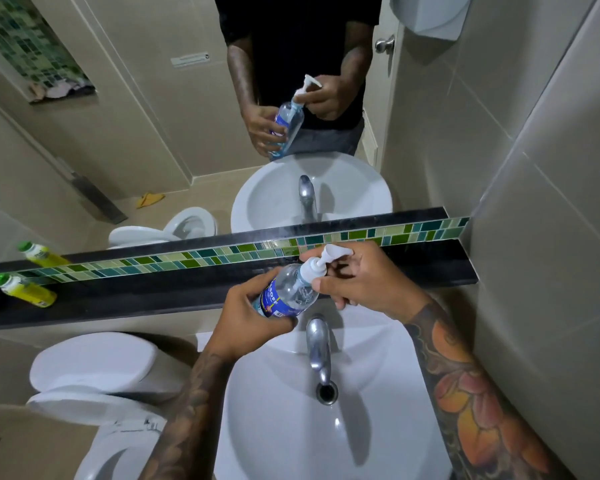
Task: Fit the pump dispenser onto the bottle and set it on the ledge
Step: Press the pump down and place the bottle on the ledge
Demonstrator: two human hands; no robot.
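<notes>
Your left hand [250, 318] wraps the tilted bottle [286, 292], neck up-right toward your right hand [357, 282] pinching the pump dispenser [317, 265], ledge [153, 294] just behind.

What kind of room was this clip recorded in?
A small bathroom, most likely in a home: a white sink with a chrome tap, a toilet beside it, and a mirror above a dark ledge.

Dark ledge [174, 299] under the mirror, yellow green-capped bottle [25, 289] lying at left.
</notes>
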